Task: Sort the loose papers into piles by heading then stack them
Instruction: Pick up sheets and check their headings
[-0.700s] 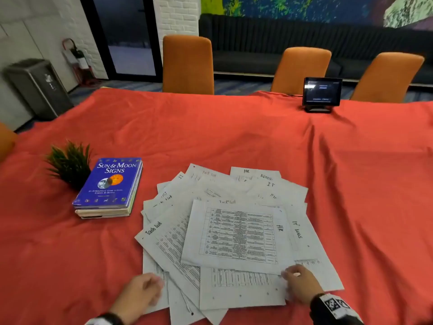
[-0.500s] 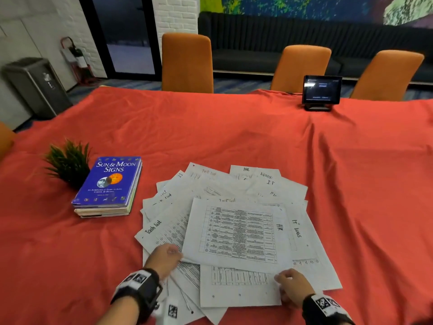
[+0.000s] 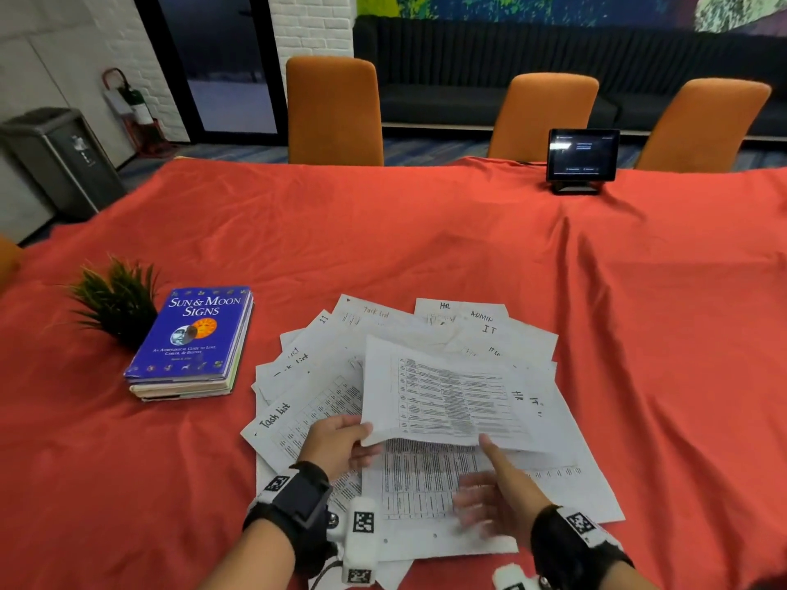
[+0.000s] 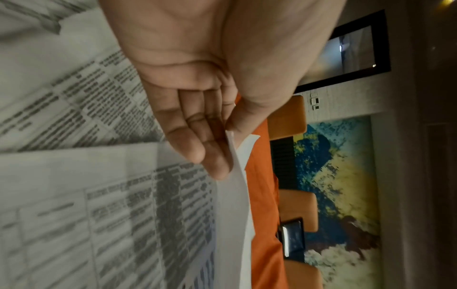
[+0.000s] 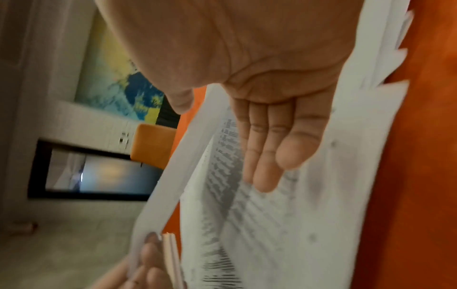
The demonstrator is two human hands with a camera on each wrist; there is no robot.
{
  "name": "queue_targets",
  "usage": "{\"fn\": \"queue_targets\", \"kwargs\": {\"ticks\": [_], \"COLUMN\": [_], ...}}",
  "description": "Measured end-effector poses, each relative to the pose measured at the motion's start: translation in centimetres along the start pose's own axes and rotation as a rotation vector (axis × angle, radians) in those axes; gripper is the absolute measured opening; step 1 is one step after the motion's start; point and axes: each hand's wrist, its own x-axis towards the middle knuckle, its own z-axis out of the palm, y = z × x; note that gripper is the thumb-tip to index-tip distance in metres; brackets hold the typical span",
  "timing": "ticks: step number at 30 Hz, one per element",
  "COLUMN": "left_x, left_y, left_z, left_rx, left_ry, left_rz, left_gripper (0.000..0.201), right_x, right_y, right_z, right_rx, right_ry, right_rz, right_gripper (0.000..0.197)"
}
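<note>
Right hand [image 3: 494,500] fingers motion-blurred; printed tables on papers [image 3: 426,474] unreadable.

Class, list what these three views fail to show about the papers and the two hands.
- Lifted sheet: its heading, head view; the raised page curls away and the print is too small.
- Right hand: motion-blurred in the head view, so whether its fingers touch the pile of papers is unclear.
- Table print: smeared in both wrist views.
- Lower sheets' headings: covered by overlapping pages.
</note>
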Motion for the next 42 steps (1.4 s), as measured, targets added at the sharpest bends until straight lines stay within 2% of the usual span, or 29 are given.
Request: {"fn": "queue_targets", "kwargs": {"ticks": [2,5,7,10,12,14,17,20,26,31,34,38,42], "left_x": [-1.1,-2.4,-2.4,-1.7,-0.9,-0.1,0.9,1.3,1.6,2.3,1.7,0.0,0.3], "left_y": [0.2,-0.3,-1.1,-2.6,-3.8,-4.9,-6.4,-6.9,-6.7,-6.4,-5.8,-5.8,-8.4], "left_z": [0.9,1.8,1.6,0.1,-1.3,-2.6,-3.3,-2.4,-0.9,-3.7,-6.6,-7.5,-7.0], "left_rx": [0.012,0.138,0.246,0.354,0.445,0.506,0.542,0.592,0.608,0.526,0.428,0.382,0.303], "left_ry": [-0.094,-0.235,-0.274,-0.167,-0.042,0.043,0.075,0.081,0.101,0.173,0.225,0.111,0.045], "left_rz": [0.007,0.019,0.022,0.01,-0.015,-0.048,-0.094,-0.063,0.003,0.025,0.027,-0.024,-0.103], "left_gripper": [0.021,0.022,0.022,0.019,0.016,0.017,0.026,0.026,0.007,0.004,0.016,0.036,0.04], "right_x": [0.5,1.9,2.9,2.9,2.7,2.7,2.4,2.7,2.1,1.6,0.2,-0.5,1.7], "right_y": [-1.0,-2.4,-3.1,-3.8,-3.6,-2.9,-1.2,0.8,2.5,2.5,1.8,0.5,-0.4], "right_z": [0.7,0.6,-0.4,-2.9,-5.1,-7.4,-9.3,-10.1,-9.3,-9.5,-9.2,-7.2,-3.3], "right_rx": [0.204,0.439,0.478,0.341,0.224,0.18,0.103,0.025,-0.133,-0.149,-0.177,-0.251,-0.426], "right_ry": [0.027,0.218,0.335,0.476,0.561,0.622,0.677,0.711,0.692,0.68,0.675,0.616,0.454], "right_rz": [-0.07,-0.187,-0.234,-0.28,-0.301,-0.302,-0.244,-0.187,-0.138,-0.12,-0.192,-0.312,-0.353], "right_gripper": [0.054,0.02,0.015,0.003,0.01,0.008,0.008,0.014,0.011,0.017,0.016,0.017,0.017]}}
